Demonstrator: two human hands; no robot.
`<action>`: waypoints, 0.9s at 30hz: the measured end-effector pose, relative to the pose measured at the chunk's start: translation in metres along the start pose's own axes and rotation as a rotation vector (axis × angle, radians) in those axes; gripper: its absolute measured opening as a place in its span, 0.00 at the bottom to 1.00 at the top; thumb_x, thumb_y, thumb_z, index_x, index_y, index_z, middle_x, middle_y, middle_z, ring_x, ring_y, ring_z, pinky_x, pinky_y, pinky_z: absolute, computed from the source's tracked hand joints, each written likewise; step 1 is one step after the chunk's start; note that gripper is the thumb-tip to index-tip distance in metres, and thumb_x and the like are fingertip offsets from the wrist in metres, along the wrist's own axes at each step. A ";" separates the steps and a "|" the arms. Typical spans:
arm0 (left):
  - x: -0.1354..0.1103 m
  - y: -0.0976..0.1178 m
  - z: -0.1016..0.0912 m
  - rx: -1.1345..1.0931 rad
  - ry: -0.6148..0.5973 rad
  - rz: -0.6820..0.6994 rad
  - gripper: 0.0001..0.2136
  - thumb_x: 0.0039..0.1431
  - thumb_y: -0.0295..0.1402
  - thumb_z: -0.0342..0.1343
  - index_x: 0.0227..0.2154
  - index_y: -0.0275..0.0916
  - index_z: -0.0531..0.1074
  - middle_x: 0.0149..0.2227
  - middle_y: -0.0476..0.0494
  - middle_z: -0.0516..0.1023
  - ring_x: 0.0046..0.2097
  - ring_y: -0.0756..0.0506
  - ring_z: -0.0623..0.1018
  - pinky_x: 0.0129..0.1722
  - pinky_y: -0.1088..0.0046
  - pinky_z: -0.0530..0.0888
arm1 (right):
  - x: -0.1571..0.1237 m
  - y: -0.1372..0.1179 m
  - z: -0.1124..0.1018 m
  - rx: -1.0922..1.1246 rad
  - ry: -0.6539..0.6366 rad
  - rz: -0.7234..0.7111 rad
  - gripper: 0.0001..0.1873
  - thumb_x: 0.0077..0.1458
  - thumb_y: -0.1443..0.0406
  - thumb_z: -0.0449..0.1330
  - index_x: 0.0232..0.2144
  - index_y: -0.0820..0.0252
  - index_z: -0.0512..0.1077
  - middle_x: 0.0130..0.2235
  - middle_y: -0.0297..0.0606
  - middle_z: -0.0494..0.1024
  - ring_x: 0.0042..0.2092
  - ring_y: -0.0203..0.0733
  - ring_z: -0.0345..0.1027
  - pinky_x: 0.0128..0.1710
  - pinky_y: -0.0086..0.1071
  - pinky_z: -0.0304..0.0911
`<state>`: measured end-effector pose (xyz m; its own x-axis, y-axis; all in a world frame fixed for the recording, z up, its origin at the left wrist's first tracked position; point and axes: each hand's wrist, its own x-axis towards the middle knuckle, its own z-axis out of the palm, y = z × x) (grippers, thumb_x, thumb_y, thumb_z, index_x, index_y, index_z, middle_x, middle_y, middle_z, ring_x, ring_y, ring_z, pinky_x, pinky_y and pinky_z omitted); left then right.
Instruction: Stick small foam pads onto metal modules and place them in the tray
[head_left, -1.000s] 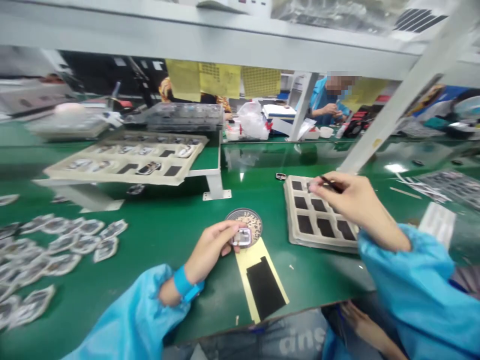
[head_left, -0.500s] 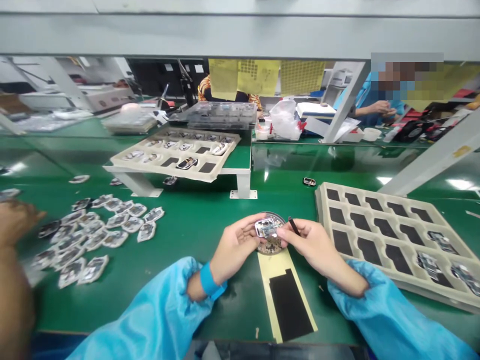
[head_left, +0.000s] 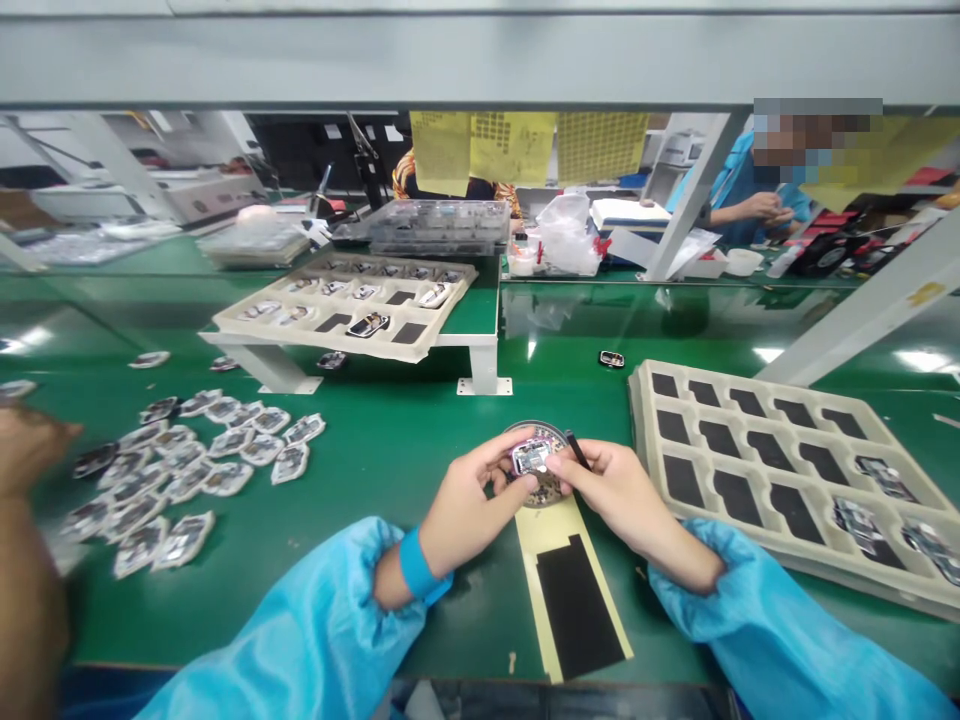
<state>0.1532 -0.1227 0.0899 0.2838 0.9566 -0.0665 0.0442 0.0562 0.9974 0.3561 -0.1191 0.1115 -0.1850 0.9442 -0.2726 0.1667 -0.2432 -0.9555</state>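
Between the thumb and fingers of my left hand [head_left: 476, 490] is a small white-framed circuit board assembly [head_left: 531, 457], tilted toward me. My right hand [head_left: 611, 485] is closed on a slim black stick-like tool [head_left: 576, 449], whose lower end is hidden by the fingers. My right thumb and fingertips meet the right edge of the assembly. Under both hands sits a round dish [head_left: 551, 494] of tiny parts. A yellow strip [head_left: 534, 570] with a black adhesive-looking sheet [head_left: 581, 610] runs from the dish toward me.
On the right stands a cream tray [head_left: 757, 415] with dark pockets and a few boards. Many similar assemblies [head_left: 176, 470] lie on the left, near another person's arm [head_left: 30, 500]. A raised stand [head_left: 484, 365] carries a second tray [head_left: 405, 345]. One small assembly [head_left: 611, 359] lies beyond my hands.
My left hand has turned the assembly slightly, and my left thumb now overlaps its lower edge. The black tool has shifted a little left with my right hand. The view has moved slightly.
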 end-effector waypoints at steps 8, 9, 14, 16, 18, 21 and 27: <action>-0.003 0.007 -0.001 0.287 0.070 0.141 0.20 0.63 0.43 0.60 0.57 0.48 0.76 0.41 0.48 0.80 0.32 0.52 0.68 0.37 0.74 0.69 | -0.001 0.001 0.003 0.051 0.005 0.029 0.34 0.48 0.42 0.69 0.30 0.72 0.70 0.32 0.39 0.73 0.31 0.25 0.63 0.33 0.17 0.63; -0.003 0.008 -0.001 0.308 0.077 0.162 0.20 0.63 0.43 0.60 0.57 0.48 0.76 0.42 0.48 0.80 0.32 0.52 0.68 0.37 0.74 0.69 | -0.001 0.002 0.004 0.056 0.006 0.024 0.34 0.47 0.42 0.69 0.31 0.72 0.70 0.33 0.39 0.73 0.32 0.25 0.64 0.33 0.17 0.64; -0.001 0.010 0.000 -0.077 0.012 -0.013 0.21 0.57 0.39 0.67 0.53 0.40 0.78 0.48 0.42 0.81 0.45 0.46 0.80 0.47 0.72 0.77 | -0.004 0.001 0.007 0.039 0.050 -0.118 0.32 0.48 0.47 0.72 0.41 0.67 0.71 0.43 0.41 0.75 0.44 0.31 0.72 0.44 0.19 0.71; 0.000 0.012 0.002 -0.284 -0.044 -0.077 0.22 0.55 0.37 0.69 0.52 0.36 0.77 0.51 0.38 0.79 0.52 0.43 0.80 0.54 0.71 0.78 | -0.005 0.001 0.009 0.029 0.056 -0.142 0.30 0.49 0.49 0.71 0.41 0.67 0.71 0.42 0.40 0.75 0.42 0.30 0.72 0.44 0.19 0.71; 0.000 0.014 0.003 -0.355 -0.062 -0.101 0.21 0.54 0.35 0.69 0.50 0.34 0.77 0.49 0.36 0.80 0.50 0.44 0.81 0.51 0.73 0.79 | -0.005 0.001 0.010 0.027 0.053 -0.139 0.28 0.49 0.51 0.72 0.40 0.68 0.71 0.40 0.39 0.75 0.41 0.29 0.72 0.43 0.18 0.70; 0.000 0.012 0.004 -0.338 -0.058 -0.081 0.20 0.54 0.36 0.69 0.48 0.33 0.78 0.48 0.36 0.79 0.40 0.48 0.80 0.40 0.77 0.79 | -0.004 0.003 0.010 0.044 -0.040 -0.119 0.25 0.50 0.52 0.71 0.40 0.68 0.73 0.41 0.38 0.76 0.42 0.28 0.72 0.44 0.16 0.70; -0.002 0.003 0.009 -0.115 -0.023 -0.072 0.17 0.61 0.41 0.63 0.49 0.36 0.76 0.44 0.41 0.80 0.42 0.48 0.80 0.44 0.75 0.77 | -0.007 0.001 0.013 0.043 -0.005 -0.080 0.25 0.49 0.53 0.72 0.34 0.70 0.70 0.34 0.36 0.73 0.35 0.26 0.67 0.36 0.15 0.65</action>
<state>0.1610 -0.1274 0.0928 0.3056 0.9423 -0.1371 -0.0450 0.1581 0.9864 0.3444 -0.1286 0.1108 -0.2013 0.9597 -0.1961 0.1095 -0.1769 -0.9781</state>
